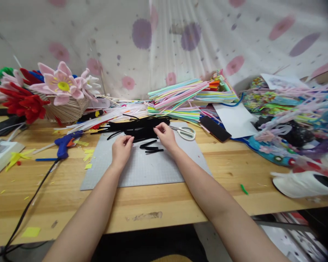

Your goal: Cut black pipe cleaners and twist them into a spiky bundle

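Observation:
Both my hands reach over a grey cutting mat [142,167] on a wooden table. My left hand [121,148] has its fingers curled and pinches the end of a black pipe cleaner from the black pile [138,126] at the mat's far edge. My right hand [164,134] also pinches black pipe cleaners in that pile. A few short bent black pieces [151,147] lie on the mat between my hands. White-handled scissors [186,133] rest just right of my right hand.
A blue glue gun [65,142] with a black cord lies left of the mat. Coloured pipe cleaner bundles [186,96] are stacked behind. A phone [215,128], white paper [235,118], pipe cleaner flowers [60,85] and craft clutter [289,127] surround the area. Yellow scraps dot the table.

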Tool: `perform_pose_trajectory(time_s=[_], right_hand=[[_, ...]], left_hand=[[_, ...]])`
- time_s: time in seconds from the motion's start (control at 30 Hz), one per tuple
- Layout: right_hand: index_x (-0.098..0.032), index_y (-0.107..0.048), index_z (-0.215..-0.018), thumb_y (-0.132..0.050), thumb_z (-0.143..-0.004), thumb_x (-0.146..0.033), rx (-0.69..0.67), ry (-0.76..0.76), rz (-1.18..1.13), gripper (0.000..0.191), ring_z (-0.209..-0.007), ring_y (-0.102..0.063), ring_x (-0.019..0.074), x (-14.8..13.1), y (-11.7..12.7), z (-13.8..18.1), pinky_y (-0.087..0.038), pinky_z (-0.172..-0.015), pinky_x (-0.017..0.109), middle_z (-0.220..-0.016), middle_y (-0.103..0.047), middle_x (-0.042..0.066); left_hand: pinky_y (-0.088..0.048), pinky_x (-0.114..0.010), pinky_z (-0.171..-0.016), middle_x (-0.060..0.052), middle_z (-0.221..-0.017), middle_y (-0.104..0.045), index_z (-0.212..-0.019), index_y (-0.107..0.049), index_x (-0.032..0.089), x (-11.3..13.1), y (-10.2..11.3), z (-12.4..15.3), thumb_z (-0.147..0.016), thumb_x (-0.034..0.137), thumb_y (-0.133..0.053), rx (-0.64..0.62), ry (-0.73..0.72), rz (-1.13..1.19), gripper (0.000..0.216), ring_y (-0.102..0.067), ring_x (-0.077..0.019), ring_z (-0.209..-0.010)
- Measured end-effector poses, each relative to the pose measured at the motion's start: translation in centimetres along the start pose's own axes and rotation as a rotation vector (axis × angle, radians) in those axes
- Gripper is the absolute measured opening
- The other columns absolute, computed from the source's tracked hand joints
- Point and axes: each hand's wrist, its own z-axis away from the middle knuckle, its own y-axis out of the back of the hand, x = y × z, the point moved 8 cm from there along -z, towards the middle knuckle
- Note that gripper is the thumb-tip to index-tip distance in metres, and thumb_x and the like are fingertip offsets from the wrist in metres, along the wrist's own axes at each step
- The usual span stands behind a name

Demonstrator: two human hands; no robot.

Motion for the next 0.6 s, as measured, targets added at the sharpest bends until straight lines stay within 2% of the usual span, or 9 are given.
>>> perform_pose_trajectory(time_s=[0.1,0.2,0.4,0.6], right_hand=[[-0.019,-0.053,-0.072,-0.054,-0.076,-0.033,-0.144,0.043,0.088,0.014,-0.064,-0.052,0.0115,-1.3,-2.3,1.1,-0.037,-0.062,0.023,-0.069,-0.06,-0.002],[-0.02,-0.054,-0.071,-0.053,-0.078,-0.033,-0.231,0.07,0.182,0.015,-0.064,-0.051,0.0112,-2.2,-4.1,2.0,-0.035,-0.06,0.023,-0.069,-0.059,-0.002],[-0.02,-0.054,-0.072,-0.05,-0.08,-0.035,-0.349,0.052,0.274,0.017,-0.062,-0.05,0.0116,-2.2,-5.5,2.6,-0.033,-0.056,0.022,-0.068,-0.06,-0.002],[-0.02,-0.058,-0.079,-0.046,-0.082,-0.025,-0.384,0.173,0.593,0.013,-0.08,-0.057,0.0178,-3.6,-5.4,3.1,-0.033,-0.06,0.027,-0.086,-0.066,0.005]], left_hand=[[-0.05,-0.029,-0.062,0.0,-0.066,-0.06,-0.081,-0.063,0.013,-1.5,-2.1,0.8,-0.065,0.04,-0.067,-0.035,0.246,0.428,0.032,-0.057,-0.0125,-0.058],[-0.052,-0.027,-0.058,0.0,-0.066,-0.06,-0.077,-0.064,0.012,-1.5,-3.1,1.4,-0.054,0.039,-0.075,-0.035,0.34,0.602,0.037,-0.057,-0.0108,-0.058],[-0.053,-0.026,-0.057,-0.001,-0.071,-0.063,-0.075,-0.067,0.012,-1.1,-3.1,1.5,-0.051,0.039,-0.076,-0.064,0.338,0.644,0.037,-0.057,-0.01,-0.06],[-0.053,-0.027,-0.055,-0.003,-0.077,-0.062,-0.07,-0.067,0.015,-1.6,-3.5,1.3,-0.058,0.04,-0.07,-0.113,0.23,0.433,0.029,-0.058,-0.0119,-0.061]])
